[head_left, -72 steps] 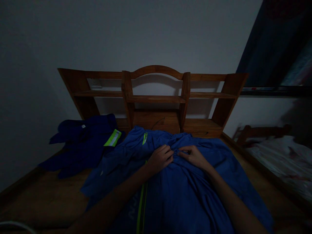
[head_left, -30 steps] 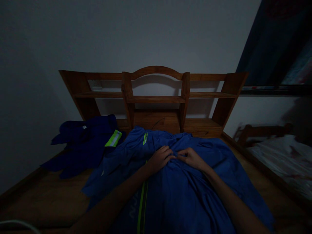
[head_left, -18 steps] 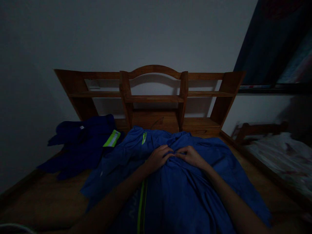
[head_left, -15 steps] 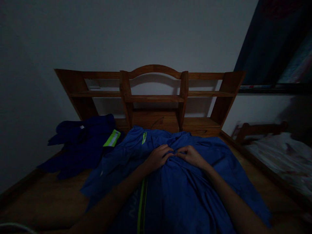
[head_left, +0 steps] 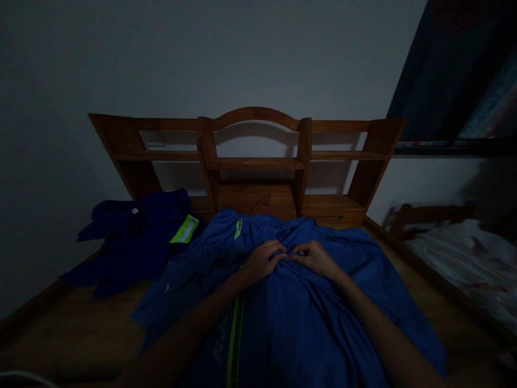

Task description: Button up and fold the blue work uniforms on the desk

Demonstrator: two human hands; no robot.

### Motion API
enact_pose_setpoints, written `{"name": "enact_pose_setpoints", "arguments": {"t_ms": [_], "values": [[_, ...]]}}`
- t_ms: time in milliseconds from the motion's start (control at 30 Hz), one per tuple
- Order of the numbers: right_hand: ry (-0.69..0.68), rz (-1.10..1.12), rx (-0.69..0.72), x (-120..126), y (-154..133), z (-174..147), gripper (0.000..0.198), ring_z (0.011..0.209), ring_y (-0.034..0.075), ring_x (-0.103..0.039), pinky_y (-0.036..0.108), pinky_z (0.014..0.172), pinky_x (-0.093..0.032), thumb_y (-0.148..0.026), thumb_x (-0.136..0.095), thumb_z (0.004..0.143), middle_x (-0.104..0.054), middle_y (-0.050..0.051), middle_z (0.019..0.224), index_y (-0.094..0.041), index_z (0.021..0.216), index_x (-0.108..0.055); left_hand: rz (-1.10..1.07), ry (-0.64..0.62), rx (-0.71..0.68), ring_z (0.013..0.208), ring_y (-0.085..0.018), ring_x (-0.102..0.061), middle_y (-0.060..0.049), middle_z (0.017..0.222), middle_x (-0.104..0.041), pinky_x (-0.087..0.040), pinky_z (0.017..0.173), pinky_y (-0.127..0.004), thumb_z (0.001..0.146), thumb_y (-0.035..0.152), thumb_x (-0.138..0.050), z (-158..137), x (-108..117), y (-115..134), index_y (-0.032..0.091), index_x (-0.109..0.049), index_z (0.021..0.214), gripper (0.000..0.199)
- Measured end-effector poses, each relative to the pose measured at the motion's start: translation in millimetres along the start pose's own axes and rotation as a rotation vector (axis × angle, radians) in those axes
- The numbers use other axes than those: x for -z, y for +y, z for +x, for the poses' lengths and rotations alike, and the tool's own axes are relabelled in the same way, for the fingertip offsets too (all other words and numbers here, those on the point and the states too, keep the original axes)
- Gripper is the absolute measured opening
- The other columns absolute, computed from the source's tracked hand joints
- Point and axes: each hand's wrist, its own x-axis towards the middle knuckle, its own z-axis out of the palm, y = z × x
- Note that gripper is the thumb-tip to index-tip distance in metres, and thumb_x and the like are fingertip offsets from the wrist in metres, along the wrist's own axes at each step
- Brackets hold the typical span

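A blue jacket with yellow-green trim and pale lettering lies spread and wrinkled over a wooden surface. My left hand pinches its fabric near the middle, thumb and fingers pressed together. Just to the right, my right hand also pinches, its fingertips almost meeting those of the left. Folds run out from between the two hands. Whatever small part of the jacket sits at the fingertips is too dark to make out.
A darker blue garment with a reflective yellow-green band lies bunched at the left. Behind stands a wooden shelf unit against the wall. At the right, a white plastic bag rests beyond the wooden edge. The room is dim.
Both hands hold nearly the same place on the jacket. The right fingertips have shifted very slightly; otherwise only a small camera movement shows.
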Motion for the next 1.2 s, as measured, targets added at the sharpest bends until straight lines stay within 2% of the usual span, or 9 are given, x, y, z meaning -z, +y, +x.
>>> {"name": "enact_pose_setpoints", "arguments": {"t_ms": [133, 333, 533, 833, 1000, 1200], "values": [[0.016, -0.008, -0.001, 1.0, 0.7, 0.5, 0.028, 0.064, 0.012, -0.053, 0.021, 0.059, -0.036, -0.044, -0.058, 0.080, -0.064, -0.002, 0.070, -0.018, 0.079, -0.070, 0.008, -0.007, 0.027, 0.091, -0.015, -0.056, -0.003, 0.094, -0.060, -0.043, 0.085, -0.027, 0.090, 0.034, -0.046, -1.6, -0.5, 0.3, 0.020, -0.058, 0.097, 0.020], [0.036, 0.036, -0.008, 2.7, -0.5, 1.1, 0.030, 0.068, 0.012, -0.055, 0.021, 0.061, -0.037, -0.045, -0.056, 0.081, -0.066, -0.002, 0.074, -0.019, 0.083, -0.071, 0.053, -0.041, -0.016, 0.106, -0.016, -0.053, -0.004, 0.110, -0.058, -0.041, 0.093, -0.028, 0.089, 0.035, -0.047, -4.3, -0.7, -1.4, 0.021, -0.053, 0.114, 0.029], [0.012, 0.080, -0.003, 2.6, -0.7, 0.7, 0.027, 0.072, 0.014, -0.058, 0.022, 0.066, -0.040, -0.042, -0.057, 0.082, -0.068, -0.001, 0.078, -0.019, 0.084, -0.070, 0.094, -0.079, -0.042, 0.101, -0.016, -0.055, -0.004, 0.106, -0.058, -0.043, 0.090, -0.029, 0.091, 0.032, -0.044, -3.3, 2.1, 0.4, 0.021, -0.052, 0.111, 0.024], [0.003, 0.113, -0.014, 3.8, -1.6, 1.3, 0.021, 0.070, 0.013, -0.056, 0.021, 0.064, -0.039, -0.035, -0.059, 0.080, -0.067, -0.002, 0.077, -0.018, 0.084, -0.070, 0.312, -0.072, -0.080, 0.095, -0.017, -0.056, -0.004, 0.099, -0.059, -0.045, 0.082, -0.029, 0.089, 0.034, -0.046, -3.8, 3.8, 4.5, 0.019, -0.053, 0.105, 0.023], [-0.007, 0.129, -0.030, 5.0, -4.8, 0.2, 0.024, 0.067, 0.012, -0.055, 0.021, 0.062, -0.040, -0.037, -0.058, 0.080, -0.065, -0.002, 0.073, -0.017, 0.082, -0.070, 0.365, -0.040, -0.099, 0.094, -0.017, -0.056, -0.005, 0.097, -0.057, -0.046, 0.083, -0.030, 0.090, 0.035, -0.044, -5.3, 0.8, 1.5, 0.019, -0.053, 0.108, 0.025], [-0.004, 0.245, -0.078, 10.7, -18.2, -1.8, 0.034, 0.069, 0.013, -0.056, 0.022, 0.063, -0.043, -0.045, -0.052, 0.083, -0.064, 0.000, 0.073, -0.015, 0.076, -0.066, 0.384, 0.044, -0.110, 0.092, -0.016, -0.054, -0.005, 0.095, -0.055, -0.046, 0.082, -0.030, 0.092, 0.026, -0.041, -5.7, 0.8, 2.2, 0.018, -0.054, 0.112, 0.025]]}}
